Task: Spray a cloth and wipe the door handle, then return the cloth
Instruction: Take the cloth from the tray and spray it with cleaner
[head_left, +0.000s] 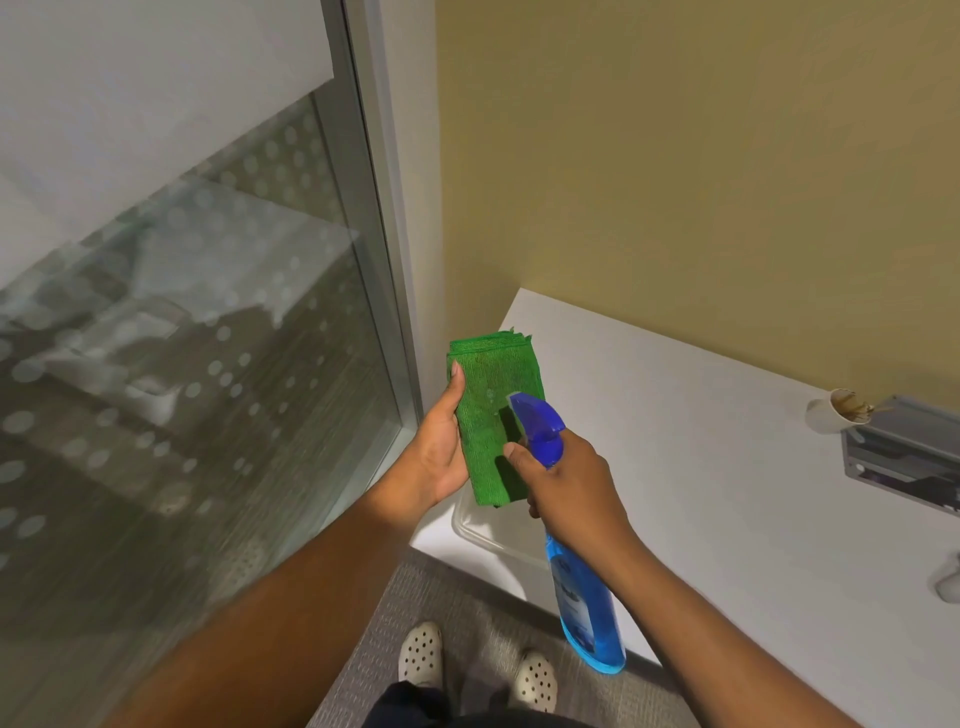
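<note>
Left hand (441, 447) held a folded green cloth (496, 415) upright, palm cupped behind its left edge, thumb lying along that edge, the other fingers hidden behind the fabric. Right hand (569, 480) was closed around the neck of a blue spray bottle (584, 597), forefinger curled at the trigger; the nozzle pointed at the cloth face from just beside it. A small pale wet spot showed on the cloth near the nozzle. Both were held above the near-left corner of a white table (701, 441), over a clear plastic container (483, 530). A stained paper cup (831, 410) stood at the table's far right. Door handle not in view.
</note>
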